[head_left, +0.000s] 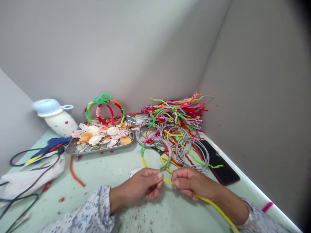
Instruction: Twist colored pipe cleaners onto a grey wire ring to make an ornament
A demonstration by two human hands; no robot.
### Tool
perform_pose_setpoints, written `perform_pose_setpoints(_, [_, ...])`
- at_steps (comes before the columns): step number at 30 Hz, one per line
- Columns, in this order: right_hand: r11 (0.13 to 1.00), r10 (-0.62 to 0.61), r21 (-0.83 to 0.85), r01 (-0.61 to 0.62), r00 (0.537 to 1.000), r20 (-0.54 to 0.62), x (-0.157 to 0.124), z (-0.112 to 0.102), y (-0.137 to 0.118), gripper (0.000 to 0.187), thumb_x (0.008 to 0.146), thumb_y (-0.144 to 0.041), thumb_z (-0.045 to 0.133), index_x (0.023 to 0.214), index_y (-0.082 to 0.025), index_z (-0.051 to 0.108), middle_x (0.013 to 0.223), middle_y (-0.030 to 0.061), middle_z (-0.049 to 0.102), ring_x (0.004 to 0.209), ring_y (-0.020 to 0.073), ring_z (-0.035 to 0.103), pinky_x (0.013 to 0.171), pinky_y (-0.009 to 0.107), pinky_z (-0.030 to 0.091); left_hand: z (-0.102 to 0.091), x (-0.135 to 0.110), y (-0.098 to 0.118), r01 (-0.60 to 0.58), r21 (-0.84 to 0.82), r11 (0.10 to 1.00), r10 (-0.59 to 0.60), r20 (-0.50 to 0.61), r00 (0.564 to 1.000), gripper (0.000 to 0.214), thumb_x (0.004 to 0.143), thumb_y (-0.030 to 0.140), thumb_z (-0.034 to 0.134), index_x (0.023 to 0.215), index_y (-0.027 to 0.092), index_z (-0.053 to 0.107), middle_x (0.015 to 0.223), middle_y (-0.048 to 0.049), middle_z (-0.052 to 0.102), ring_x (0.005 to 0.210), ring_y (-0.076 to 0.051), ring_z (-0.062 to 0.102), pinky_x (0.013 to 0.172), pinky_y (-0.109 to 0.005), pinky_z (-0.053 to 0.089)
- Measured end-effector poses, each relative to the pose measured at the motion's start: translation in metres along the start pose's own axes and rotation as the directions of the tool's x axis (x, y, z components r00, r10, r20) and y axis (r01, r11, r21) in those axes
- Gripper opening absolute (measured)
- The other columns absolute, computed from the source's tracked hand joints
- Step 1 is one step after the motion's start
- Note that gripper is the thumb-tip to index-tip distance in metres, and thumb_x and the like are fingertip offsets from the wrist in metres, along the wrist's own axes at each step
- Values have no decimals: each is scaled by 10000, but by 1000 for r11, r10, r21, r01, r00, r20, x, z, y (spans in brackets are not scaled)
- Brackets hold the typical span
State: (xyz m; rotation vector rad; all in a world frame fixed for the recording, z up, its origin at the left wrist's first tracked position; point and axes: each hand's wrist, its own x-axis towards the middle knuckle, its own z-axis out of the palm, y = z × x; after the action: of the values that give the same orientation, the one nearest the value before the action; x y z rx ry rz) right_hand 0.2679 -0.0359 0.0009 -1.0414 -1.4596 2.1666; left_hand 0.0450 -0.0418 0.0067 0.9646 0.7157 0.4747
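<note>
My left hand [148, 183] is closed, thumb against fingers, at the lower edge of a ring wrapped in coloured pipe cleaner [142, 152]. The ring stands up beyond my fingers, with yellow, green, purple and pink stretches. My right hand [189, 183] pinches a yellow pipe cleaner [213, 205]. A short piece of it spans the gap between my hands, and its long tail runs down to the right under my wrist. Its end inside my left fingers is hidden. Just behind the hands lie pliers with red handles [173, 160], partly covered by the ring.
Grey wire coils [205, 152] lie behind my right hand, beside a black phone [221, 163]. A pile of pipe cleaners [175, 111] lies at the back. Left of it, a metal tray [97, 151] holds shells and finished-looking headbands [123, 111]. A bottle [60, 121] and black cables [31, 187] are further left.
</note>
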Motion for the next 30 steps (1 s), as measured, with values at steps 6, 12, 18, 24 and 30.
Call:
perform_pose_setpoints(6, [998, -51, 42, 52, 998, -35, 2, 2, 0, 326, 797, -474, 640, 766, -157, 569, 421, -97, 446, 325, 31, 344, 344, 144, 270, 2, 3, -1, -9, -42, 999, 6, -58, 998, 485, 822, 626, 504, 768, 146, 541, 588, 17, 571, 378, -56, 457, 342, -170, 293])
perform_pose_setpoints(12, [997, -72, 20, 73, 997, -35, 4, 4, 4, 293, 816, -441, 632, 775, -157, 575, 442, -95, 464, 336, 31, 359, 344, 141, 280, 6, 3, -1, 4, 20, 1000, -2, -89, 996, 407, 781, 546, 581, 709, 150, 519, 566, 26, 547, 396, -49, 441, 375, -172, 273])
perform_pose_setpoints(18, [990, -42, -132, 42, 999, 6, 1, 6, 8, 267, 840, -410, 615, 790, -151, 576, 475, -90, 482, 352, 32, 390, 357, 140, 311, 9, -7, 1, -103, 462, 881, 178, -121, 977, 276, 833, 387, 509, 662, 193, 414, 531, 70, 413, 466, -69, 323, 463, -204, 255])
perform_pose_setpoints(24, [979, 25, -205, -14, 998, 51, -2, 10, 2, 284, 831, -428, 621, 791, -154, 557, 516, -68, 552, 377, 43, 475, 387, 142, 382, 10, -15, 5, -170, 845, 507, 315, 2, 949, 247, 877, 260, 453, 647, 182, 407, 571, 59, 366, 540, -89, 314, 512, -223, 227])
perform_pose_setpoints(30, [988, -8, -155, 14, 999, 42, 2, 18, 6, 297, 792, -428, 665, 780, -150, 560, 546, -47, 602, 403, 50, 515, 417, 152, 409, 12, -11, -1, -197, 772, 604, 274, 31, 961, 317, 923, 362, 417, 664, 181, 423, 590, 52, 387, 555, -94, 336, 513, -215, 251])
